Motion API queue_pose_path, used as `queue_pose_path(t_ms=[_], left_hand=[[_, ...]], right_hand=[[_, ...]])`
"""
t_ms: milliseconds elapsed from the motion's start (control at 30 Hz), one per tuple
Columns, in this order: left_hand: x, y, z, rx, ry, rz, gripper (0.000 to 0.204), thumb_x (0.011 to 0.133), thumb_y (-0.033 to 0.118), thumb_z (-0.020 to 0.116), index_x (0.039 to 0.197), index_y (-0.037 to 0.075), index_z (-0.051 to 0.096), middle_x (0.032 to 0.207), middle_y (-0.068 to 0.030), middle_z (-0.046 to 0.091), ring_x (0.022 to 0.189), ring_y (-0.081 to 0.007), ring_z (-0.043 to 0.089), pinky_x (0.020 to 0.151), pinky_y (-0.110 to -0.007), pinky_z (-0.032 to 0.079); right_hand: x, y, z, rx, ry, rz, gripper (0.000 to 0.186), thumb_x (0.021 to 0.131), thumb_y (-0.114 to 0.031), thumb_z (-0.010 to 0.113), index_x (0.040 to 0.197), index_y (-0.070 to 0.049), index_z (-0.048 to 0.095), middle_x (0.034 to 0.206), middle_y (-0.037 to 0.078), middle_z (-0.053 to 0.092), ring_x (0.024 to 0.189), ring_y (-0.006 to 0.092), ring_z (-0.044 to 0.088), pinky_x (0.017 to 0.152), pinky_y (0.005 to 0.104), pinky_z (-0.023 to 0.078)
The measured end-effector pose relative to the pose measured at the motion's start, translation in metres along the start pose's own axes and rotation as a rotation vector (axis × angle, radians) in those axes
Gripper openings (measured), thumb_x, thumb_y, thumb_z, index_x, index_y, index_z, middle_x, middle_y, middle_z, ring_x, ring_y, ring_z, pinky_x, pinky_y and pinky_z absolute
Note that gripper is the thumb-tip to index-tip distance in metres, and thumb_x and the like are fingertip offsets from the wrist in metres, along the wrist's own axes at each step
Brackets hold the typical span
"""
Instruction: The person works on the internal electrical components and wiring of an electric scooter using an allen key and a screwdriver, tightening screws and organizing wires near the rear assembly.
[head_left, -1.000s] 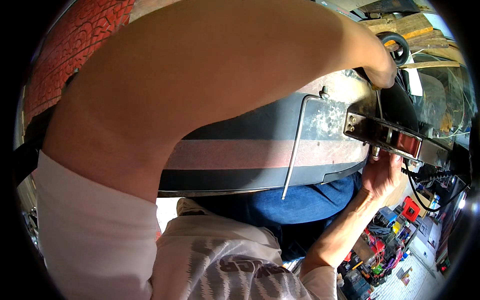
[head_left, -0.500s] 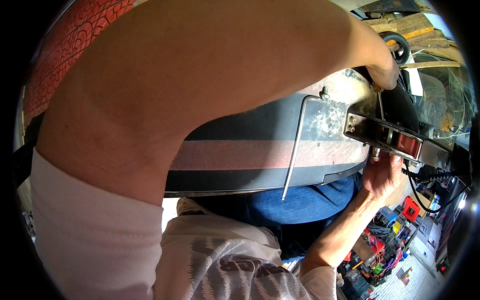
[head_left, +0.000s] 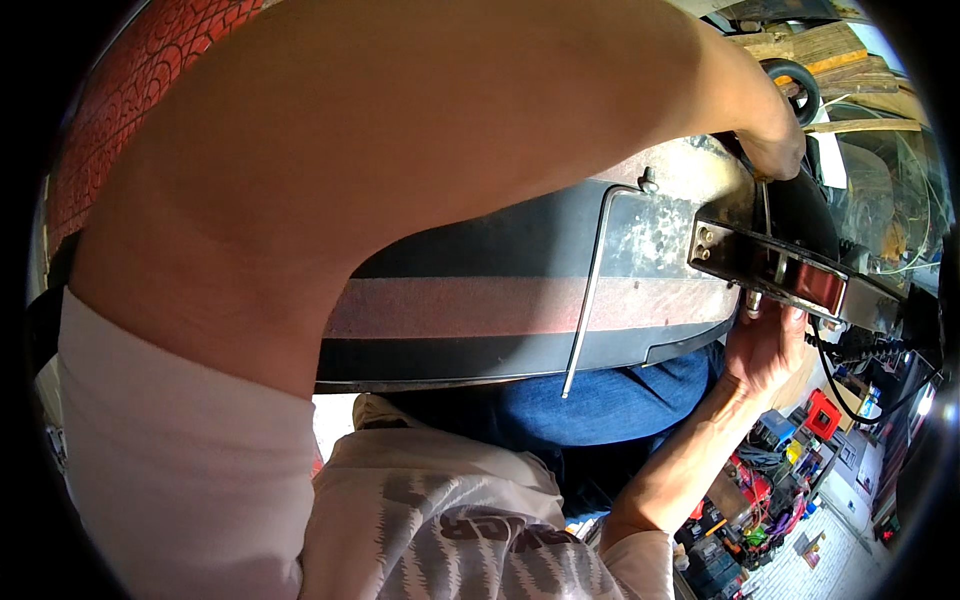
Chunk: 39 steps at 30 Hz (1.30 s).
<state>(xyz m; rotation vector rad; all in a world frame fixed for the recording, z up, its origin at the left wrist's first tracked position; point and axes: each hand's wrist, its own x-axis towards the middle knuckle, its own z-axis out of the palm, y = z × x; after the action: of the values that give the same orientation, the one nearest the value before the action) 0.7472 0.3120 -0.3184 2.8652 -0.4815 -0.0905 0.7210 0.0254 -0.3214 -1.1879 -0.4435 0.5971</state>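
A long black board (head_left: 470, 355) with a reddish-grey strip, like a scooter deck, lies across the middle. At its right end is an open metal bracket (head_left: 725, 240) with a coppery part inside. My left arm reaches over the board. Its hand (head_left: 775, 150) is closed around the upper end of a thin metal rod (head_left: 766, 208) that runs down to the bracket; the fingers are mostly hidden. Below the bracket, my right hand (head_left: 765, 350) pinches a small metal cylinder (head_left: 752, 303) at the bracket's underside. An L-shaped hex key (head_left: 590, 290) lies on the board, touching neither hand.
A bolt (head_left: 648, 180) stands by the hex key's bent end. Black cable (head_left: 835, 380) loops beside the bracket. Wood pieces (head_left: 830, 60) and a black ring (head_left: 800, 85) are at upper right. Cluttered tools (head_left: 745, 510) fill the lower right. My jeans-clad leg (head_left: 600, 410) is against the board.
My left forearm and elbow have shifted slightly, and the left hand sits a touch farther right at the rod's upper end. My right hand keeps its place under the bracket.
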Motion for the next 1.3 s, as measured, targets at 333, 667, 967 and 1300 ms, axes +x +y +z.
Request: queue_pose_path(t_ms=[333, 667, 967, 1300], left_hand=[[0.01, -0.001, -0.006, -0.057, 0.024, -0.043, 0.045, 0.106, 0.027, 0.045, 0.136, 0.003, 0.067, 0.14, -0.0157, 0.067, 0.126, -0.0362, 0.063, 0.105, -0.047, 0.05], [0.011, -0.009, -0.012, -0.149, 0.032, -0.064, 0.047, 0.107, 0.028, 0.044, 0.14, 0.004, 0.066, 0.142, -0.0157, 0.066, 0.128, -0.036, 0.062, 0.106, -0.048, 0.049], [0.011, -0.01, -0.014, -0.172, 0.033, -0.073, 0.049, 0.107, 0.03, 0.043, 0.142, 0.004, 0.064, 0.145, -0.0156, 0.064, 0.13, -0.0358, 0.061, 0.108, -0.048, 0.048], [0.016, -0.008, -0.009, -0.178, 0.018, -0.073, 0.051, 0.107, 0.031, 0.041, 0.146, 0.005, 0.063, 0.148, -0.0156, 0.063, 0.131, -0.0356, 0.06, 0.11, -0.049, 0.046]], right_hand=[[0.0, -0.002, -0.001, -0.009, -0.002, 0.008, 0.059, 0.097, -0.017, 0.075, 0.151, -0.006, 0.054, 0.142, 0.012, 0.066, 0.108, 0.0211, 0.072, 0.084, 0.0325, 0.059], [0.0, -0.001, 0.005, -0.025, 0.002, 0.0, 0.053, 0.1, -0.021, 0.073, 0.149, -0.008, 0.057, 0.142, 0.011, 0.067, 0.116, 0.0209, 0.069, 0.094, 0.0329, 0.057], [0.001, -0.001, 0.0, -0.004, 0.002, 0.007, 0.06, 0.098, -0.016, 0.074, 0.152, -0.007, 0.053, 0.145, 0.011, 0.064, 0.112, 0.0209, 0.071, 0.085, 0.0313, 0.059], [0.0, 0.001, 0.01, -0.024, 0.085, -0.021, 0.061, 0.098, -0.016, 0.074, 0.153, -0.007, 0.052, 0.146, 0.012, 0.063, 0.111, 0.0212, 0.071, 0.085, 0.0321, 0.06]])
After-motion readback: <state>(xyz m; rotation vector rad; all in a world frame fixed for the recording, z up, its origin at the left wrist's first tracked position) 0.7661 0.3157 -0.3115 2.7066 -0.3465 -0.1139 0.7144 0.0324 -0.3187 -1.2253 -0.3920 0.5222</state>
